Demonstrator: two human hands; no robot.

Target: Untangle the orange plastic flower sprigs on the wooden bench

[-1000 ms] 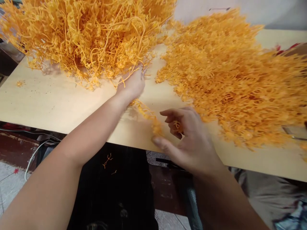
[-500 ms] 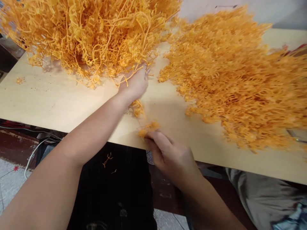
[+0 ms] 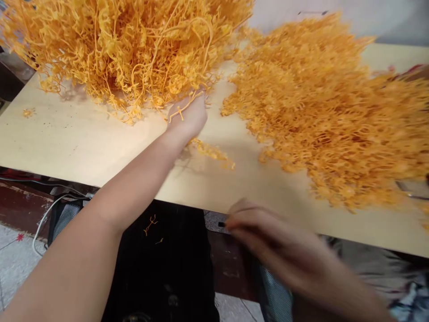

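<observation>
My left hand (image 3: 189, 114) is closed at the front edge of a large heap of orange plastic sprigs (image 3: 134, 58). From under it a sprig (image 3: 216, 155) trails toward the right over the table. A thin loose orange stem (image 3: 181, 111) lies across the back of this hand. My right hand (image 3: 264, 228), smeared by motion, is over the table's front edge with its fingers pressed together. Whatever is between those fingertips, if anything, is too blurred to name. The trailing sprig lies apart from the right hand.
A second orange pile (image 3: 328, 120) spreads over the right of the pale table (image 3: 83, 143). A small orange bit (image 3: 28, 112) lies at the left. Stem scraps (image 3: 150, 225) rest on the dark cloth below the edge. A white cable (image 3: 43, 223) hangs at the left.
My right hand has let go of the sprig's lower end and moved right and toward me. The sprig's free end has swung up and right. My left hand stays almost in place.
</observation>
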